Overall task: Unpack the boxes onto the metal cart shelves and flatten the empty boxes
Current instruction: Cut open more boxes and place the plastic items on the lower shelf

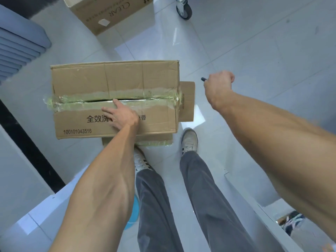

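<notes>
Early yet: taped box (pixel 114 99) on floor at 12 o'clock, seam slit, nothing unpacked. Left hand (pixel 120 115) presses flat; right hand (pixel 218 86) grips, probably, a cutter (pixel 203 79).

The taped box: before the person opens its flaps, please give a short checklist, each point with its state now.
1. Tape along the top seam of the taped box is cut: ok, a dark slit shows.
2. Left hand steadies the box: ok, it rests flat on the near flap.
3. Right hand is clear of the box: ok.
4. Dark tool in the right hand is safe: cannot tell.
5. Contents: cannot tell.
</notes>
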